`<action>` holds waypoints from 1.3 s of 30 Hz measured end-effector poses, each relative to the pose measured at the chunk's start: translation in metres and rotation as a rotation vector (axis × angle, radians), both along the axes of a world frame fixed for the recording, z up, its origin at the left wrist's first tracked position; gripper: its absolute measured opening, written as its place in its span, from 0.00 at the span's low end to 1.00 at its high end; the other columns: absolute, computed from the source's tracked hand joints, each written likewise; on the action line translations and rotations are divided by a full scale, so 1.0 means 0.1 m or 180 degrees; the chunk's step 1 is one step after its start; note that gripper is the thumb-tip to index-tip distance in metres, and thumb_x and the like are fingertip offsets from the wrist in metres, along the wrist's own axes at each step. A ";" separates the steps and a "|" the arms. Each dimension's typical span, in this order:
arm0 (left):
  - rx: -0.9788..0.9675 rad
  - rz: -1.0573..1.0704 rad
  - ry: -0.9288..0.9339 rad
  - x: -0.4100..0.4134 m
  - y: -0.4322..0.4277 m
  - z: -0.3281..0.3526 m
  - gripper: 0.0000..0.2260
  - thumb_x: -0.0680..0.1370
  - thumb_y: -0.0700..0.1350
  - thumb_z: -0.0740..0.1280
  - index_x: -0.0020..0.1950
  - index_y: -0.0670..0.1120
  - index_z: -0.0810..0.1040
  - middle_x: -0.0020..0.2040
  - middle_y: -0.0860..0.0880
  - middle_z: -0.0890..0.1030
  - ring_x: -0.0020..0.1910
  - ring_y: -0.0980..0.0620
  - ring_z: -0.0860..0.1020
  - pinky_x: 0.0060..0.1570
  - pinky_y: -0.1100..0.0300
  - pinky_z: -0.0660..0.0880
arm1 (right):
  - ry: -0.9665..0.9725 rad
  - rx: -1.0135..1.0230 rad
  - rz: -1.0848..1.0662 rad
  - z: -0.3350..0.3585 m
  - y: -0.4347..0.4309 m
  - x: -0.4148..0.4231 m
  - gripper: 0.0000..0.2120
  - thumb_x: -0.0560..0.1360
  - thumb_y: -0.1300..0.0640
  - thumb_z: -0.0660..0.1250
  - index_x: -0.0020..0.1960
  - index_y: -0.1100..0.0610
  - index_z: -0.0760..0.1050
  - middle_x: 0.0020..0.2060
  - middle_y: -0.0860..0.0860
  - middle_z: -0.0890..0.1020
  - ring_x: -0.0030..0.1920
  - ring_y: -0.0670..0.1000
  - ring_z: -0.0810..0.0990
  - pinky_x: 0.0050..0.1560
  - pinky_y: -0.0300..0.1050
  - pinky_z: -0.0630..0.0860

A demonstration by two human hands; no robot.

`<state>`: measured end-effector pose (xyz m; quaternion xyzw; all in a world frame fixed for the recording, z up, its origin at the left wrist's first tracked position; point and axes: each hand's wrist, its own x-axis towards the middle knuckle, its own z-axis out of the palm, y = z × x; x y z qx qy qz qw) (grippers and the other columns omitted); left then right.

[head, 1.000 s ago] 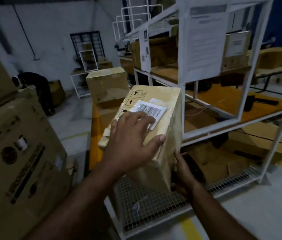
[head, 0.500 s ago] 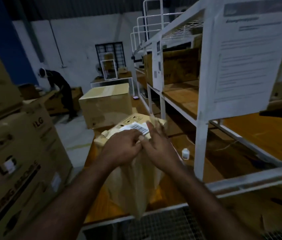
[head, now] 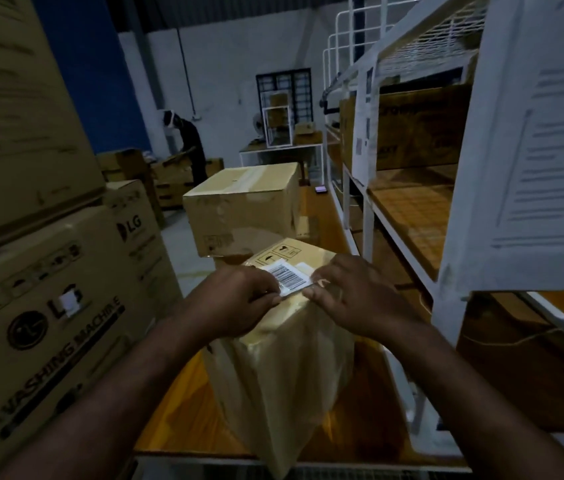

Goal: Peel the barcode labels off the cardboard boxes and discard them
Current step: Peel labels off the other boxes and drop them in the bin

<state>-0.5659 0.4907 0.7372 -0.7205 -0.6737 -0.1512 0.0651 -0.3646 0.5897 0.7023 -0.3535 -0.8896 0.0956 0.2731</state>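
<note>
Label (head: 289, 276) atop the box (head: 284, 382) on the orange table (head: 176, 410) shows more fully than a moment ago, left hand (head: 235, 299) pinching its near edge, right hand (head: 353, 299) gripping the box top beside it, fingers curled.

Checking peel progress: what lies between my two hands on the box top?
The white barcode label, on top of the cardboard box, as the head view shows. The left hand pinches its near corner; the right hand touches its right edge.

"LG WASHING MACHINE" on left carton (head: 48, 341)
</note>
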 end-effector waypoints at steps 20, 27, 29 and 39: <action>-0.0102 -0.0256 -0.0717 -0.19 0.01 -0.01 0.11 0.76 0.52 0.72 0.56 0.49 0.81 0.57 0.56 0.81 0.54 0.60 0.77 0.52 0.57 0.78 | 0.0776 0.0002 0.0730 -0.01 0.00 -0.35 0.04 0.75 0.59 0.68 0.43 0.55 0.80 0.41 0.47 0.81 0.44 0.46 0.78 0.47 0.50 0.77; 0.0058 -0.0028 -0.0576 -0.25 0.15 -0.06 0.07 0.78 0.52 0.68 0.55 0.56 0.83 0.54 0.55 0.84 0.52 0.56 0.79 0.47 0.57 0.78 | 0.0794 -0.0213 0.0594 0.03 0.05 -0.35 0.04 0.76 0.59 0.69 0.45 0.52 0.81 0.39 0.43 0.80 0.42 0.40 0.77 0.42 0.42 0.76; 0.0115 -0.0067 -0.0416 -0.30 0.20 -0.08 0.07 0.78 0.53 0.67 0.54 0.57 0.82 0.53 0.55 0.84 0.50 0.56 0.78 0.41 0.60 0.74 | 0.0870 -0.0607 0.0574 0.12 0.06 -0.32 0.04 0.74 0.53 0.72 0.48 0.49 0.80 0.41 0.43 0.82 0.43 0.40 0.79 0.42 0.41 0.78; 0.0383 -0.0992 -0.0936 -0.70 0.45 -0.11 0.06 0.79 0.50 0.67 0.55 0.56 0.81 0.48 0.59 0.82 0.42 0.65 0.76 0.38 0.65 0.75 | 0.0525 -0.0423 -0.0193 0.15 -0.04 -0.79 0.05 0.74 0.50 0.72 0.44 0.51 0.80 0.39 0.45 0.79 0.41 0.43 0.76 0.39 0.37 0.72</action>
